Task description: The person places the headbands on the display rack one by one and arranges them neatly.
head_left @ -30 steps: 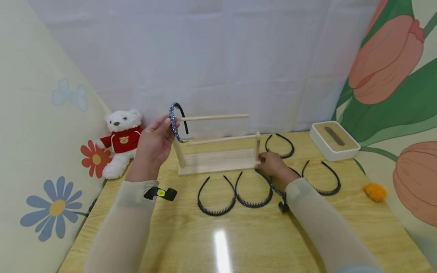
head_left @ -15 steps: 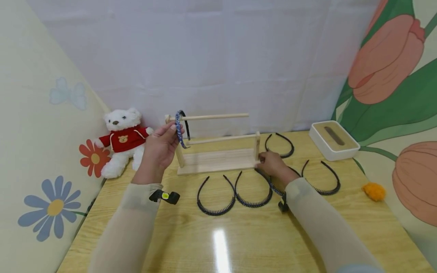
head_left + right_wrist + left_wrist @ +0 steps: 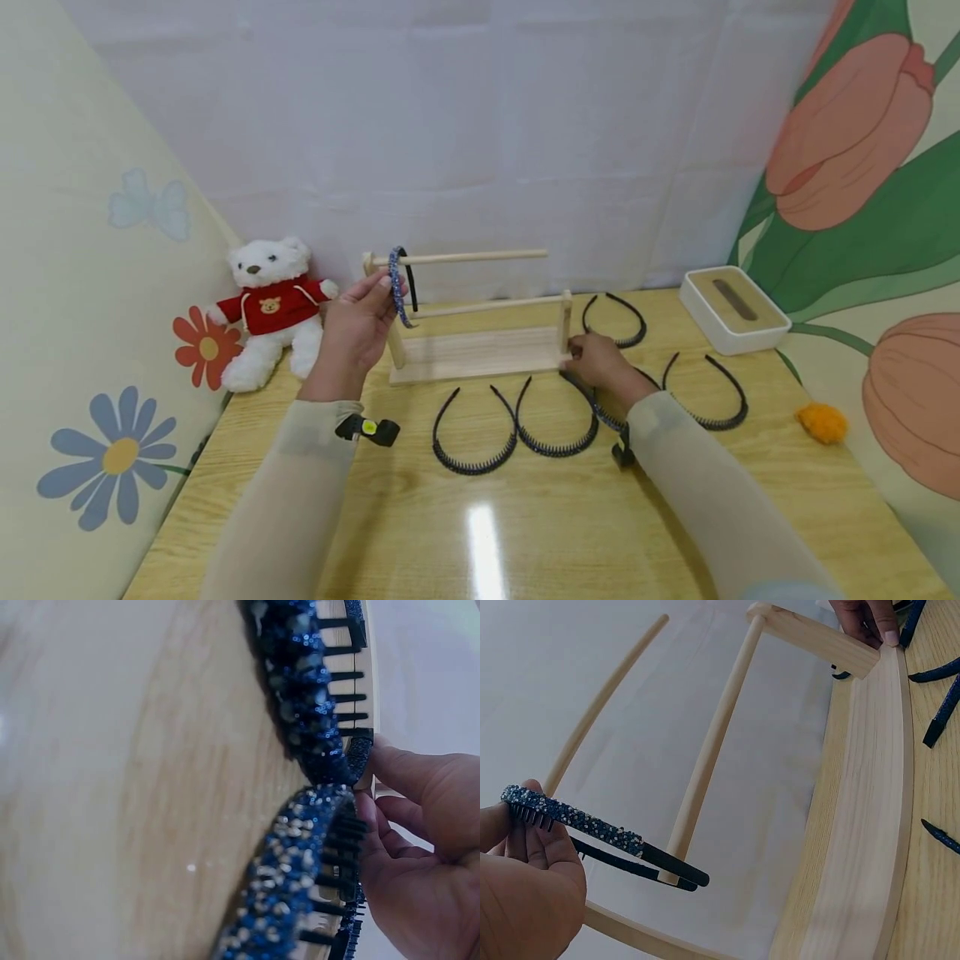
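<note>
A headband (image 3: 397, 292) covered in blue and silver stones loops over the upper rod (image 3: 480, 256) of a wooden rack (image 3: 480, 354), close to the rod's left end. My left hand (image 3: 352, 329) pinches the headband between thumb and fingers; in the left wrist view the comb teeth of the headband (image 3: 585, 823) touch the fingers. At the rack's right end, my right hand (image 3: 600, 364) grips the corner of the base beside the short post (image 3: 566, 321). The right wrist view has two glittery headbands (image 3: 281, 877) close in front, with the right hand (image 3: 427, 832) behind them.
Several dark headbands lie on the table, including one at the front (image 3: 474, 468), one at the right (image 3: 723, 423) and one behind the right hand (image 3: 637, 333). A white box (image 3: 735, 308) stands back right, near an orange fluffy ball (image 3: 822, 422). A teddy bear (image 3: 273, 308) sits left.
My left hand has moved right and slightly down, taking the headband from the rod's left tip to a little way along the rod. The right hand has stayed on the base.
</note>
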`<action>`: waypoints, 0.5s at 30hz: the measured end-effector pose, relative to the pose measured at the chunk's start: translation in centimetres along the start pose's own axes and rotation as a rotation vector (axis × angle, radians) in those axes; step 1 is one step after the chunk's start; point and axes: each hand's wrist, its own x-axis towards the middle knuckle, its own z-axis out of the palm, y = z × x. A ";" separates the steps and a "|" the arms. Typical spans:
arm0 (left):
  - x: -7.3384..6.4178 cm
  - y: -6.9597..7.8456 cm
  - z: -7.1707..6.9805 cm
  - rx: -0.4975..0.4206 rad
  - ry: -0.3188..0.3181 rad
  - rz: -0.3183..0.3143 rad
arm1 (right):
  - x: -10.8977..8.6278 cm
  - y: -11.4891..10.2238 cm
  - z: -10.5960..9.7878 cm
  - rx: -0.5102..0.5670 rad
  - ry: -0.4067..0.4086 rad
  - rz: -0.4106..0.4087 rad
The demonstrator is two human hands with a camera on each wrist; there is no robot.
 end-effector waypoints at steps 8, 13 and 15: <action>0.0 0.0 0.0 -0.011 -0.015 -0.008 | 0.0 0.1 0.0 -0.007 0.007 -0.003; 0.0 -0.1 0.0 -0.009 -0.009 -0.029 | 0.0 0.1 0.0 -0.002 0.003 -0.006; 0.0 0.0 -0.1 -0.006 -0.012 -0.032 | 0.0 0.1 -0.1 -0.003 -0.001 -0.009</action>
